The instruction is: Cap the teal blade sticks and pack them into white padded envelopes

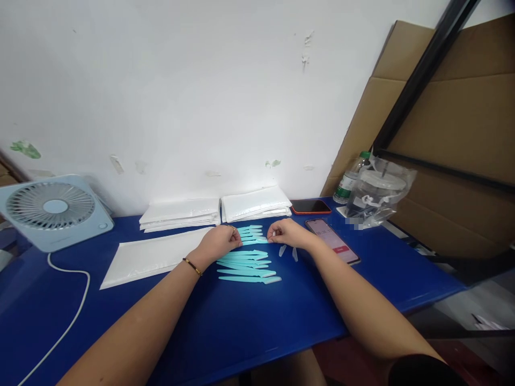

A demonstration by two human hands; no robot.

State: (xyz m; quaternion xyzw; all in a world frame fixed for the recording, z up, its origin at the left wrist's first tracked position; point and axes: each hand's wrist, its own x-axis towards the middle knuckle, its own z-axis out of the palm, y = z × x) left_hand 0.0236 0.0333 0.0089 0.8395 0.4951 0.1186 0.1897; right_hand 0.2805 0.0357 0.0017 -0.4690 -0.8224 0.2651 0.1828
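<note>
Both hands meet at the far end of a row of slim turquoise plastic tools [246,264], flat, smooth and blade-shaped, laid side by side on the glossy blue worktop [249,321]. Each tool lies with its long axis running left to right; the nearer ones show a pale translucent cap on the right-hand end. The left hand [219,242], ring on a finger and a thin bracelet at the wrist, pinches the left end of the farthest tool [253,240], its grip closed down on it. The right hand [286,234] has its fingertips drawn together at that tool's right end; the grip looks closed, but whether it actually has hold of the tip I cannot tell. Two small clear caps [288,252] lie loose just beside the right wrist. Behind the hands sit two stacks of white padded mailers [217,210], soft-edged and matte, and one single mailer [153,256] lies flat to the left. A pale blue square fan [54,210] stands far left, two phones [332,241] to the right
</note>
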